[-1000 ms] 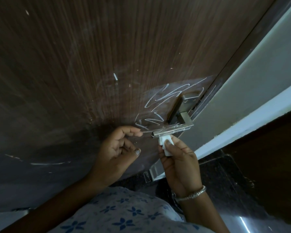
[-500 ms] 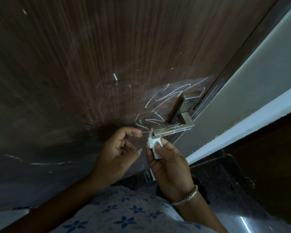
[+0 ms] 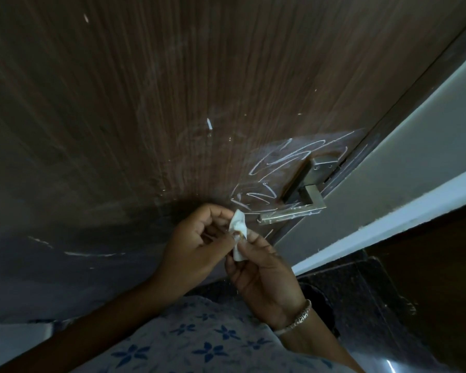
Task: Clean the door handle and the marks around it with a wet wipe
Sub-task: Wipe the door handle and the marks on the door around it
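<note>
Door (image 3: 172,90): dark brown, fine vertical wood-grain streaks, few white flecks. Handle (image 3: 291,212): brushed silver-grey. Marks (image 3: 280,157): white looping scribbles on brown beside handle. Wipe (image 3: 238,224): white. Garment (image 3: 199,340): pale, blue flower print. Bracelet (image 3: 299,317): silver. Wall (image 3: 414,146): pale grey, white band below. Floor (image 3: 361,292): black, speckled.

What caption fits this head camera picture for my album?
Left hand and right hand pinch a wet wipe beside the metal door handle and white marks.
</note>
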